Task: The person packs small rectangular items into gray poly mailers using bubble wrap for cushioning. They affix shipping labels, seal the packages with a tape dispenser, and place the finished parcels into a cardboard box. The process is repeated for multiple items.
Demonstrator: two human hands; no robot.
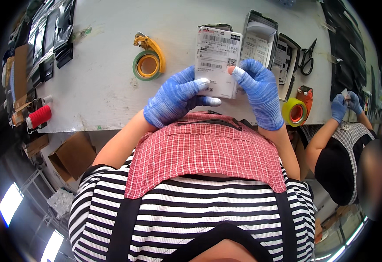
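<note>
The white box [217, 61] is held up over the near edge of the gray table [103, 87], with bare table to its left as far as the green and yellow tape roll [147, 64], while open boxes [260, 39] sit close on its right. The left hand [173, 98] in a blue glove bends in from the left and pinches the box's lower left side. The right hand [260, 89] stands upright and grips the right edge, near the yellow tape roll [296, 110].

The single head camera is looking steeply down, close over the worktable [103, 87], its far edge lying toward twelve o'clock.
</note>
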